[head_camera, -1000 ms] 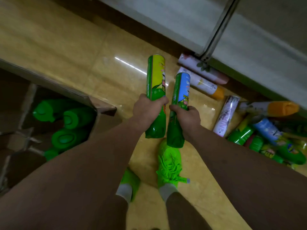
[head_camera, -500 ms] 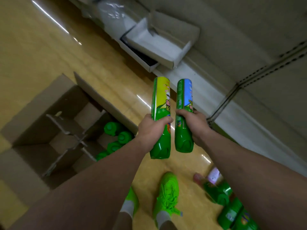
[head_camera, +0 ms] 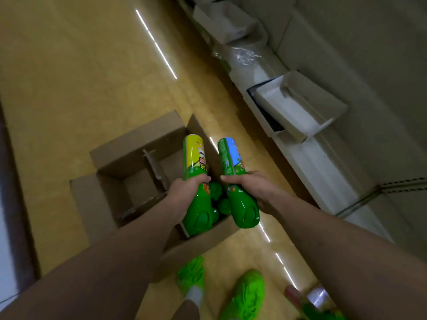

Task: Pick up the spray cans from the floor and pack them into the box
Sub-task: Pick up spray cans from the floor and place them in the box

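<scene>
Both cans now over open brown cardboard box (head_camera: 147, 144); left hand (head_camera: 184, 195) grips yellow-labelled green spray can (head_camera: 195, 181), right hand (head_camera: 249, 190) blue-labelled one (head_camera: 233, 181); light, rigid, glossy-slick, so mid-body grip suits.

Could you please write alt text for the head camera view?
Two bare hands each hold a green spray can over an open cardboard box on a tan floor: left hand the yellow-labelled can, right hand the blue-labelled can. Green caps show inside.
</scene>
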The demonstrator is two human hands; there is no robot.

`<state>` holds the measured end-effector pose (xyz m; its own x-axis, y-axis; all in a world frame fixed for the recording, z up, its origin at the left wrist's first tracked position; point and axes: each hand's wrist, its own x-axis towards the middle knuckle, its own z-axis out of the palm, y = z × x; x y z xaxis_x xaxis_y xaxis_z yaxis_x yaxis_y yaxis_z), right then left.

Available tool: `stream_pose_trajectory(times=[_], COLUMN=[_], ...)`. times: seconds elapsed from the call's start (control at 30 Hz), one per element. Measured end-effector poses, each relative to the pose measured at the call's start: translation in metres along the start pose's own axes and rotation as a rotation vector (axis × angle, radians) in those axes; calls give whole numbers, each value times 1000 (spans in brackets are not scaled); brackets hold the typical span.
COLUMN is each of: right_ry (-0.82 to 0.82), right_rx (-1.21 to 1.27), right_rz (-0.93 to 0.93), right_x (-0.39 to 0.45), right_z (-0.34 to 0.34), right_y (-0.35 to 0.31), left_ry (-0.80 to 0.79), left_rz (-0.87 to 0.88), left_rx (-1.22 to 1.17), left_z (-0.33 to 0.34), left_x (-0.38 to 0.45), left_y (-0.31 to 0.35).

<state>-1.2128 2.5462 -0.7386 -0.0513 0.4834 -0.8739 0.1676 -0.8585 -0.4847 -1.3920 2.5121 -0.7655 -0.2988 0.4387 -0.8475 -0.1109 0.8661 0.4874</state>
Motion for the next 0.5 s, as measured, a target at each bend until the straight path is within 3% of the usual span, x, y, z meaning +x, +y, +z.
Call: stream_pose_trajectory(times=[0.27, 0.5], right_ry=[-37, -73], right_rx=[-496, -703], right_rz=[67, 164], right_x=[27, 63], right_z=[73, 115], right_y=[-4, -10], left_ry=[-58, -174], left_rz=[-210, -329], left_rx=[0, 144], left_z=[-81, -96], left_x=[36, 64], left_y=[-34, -45])
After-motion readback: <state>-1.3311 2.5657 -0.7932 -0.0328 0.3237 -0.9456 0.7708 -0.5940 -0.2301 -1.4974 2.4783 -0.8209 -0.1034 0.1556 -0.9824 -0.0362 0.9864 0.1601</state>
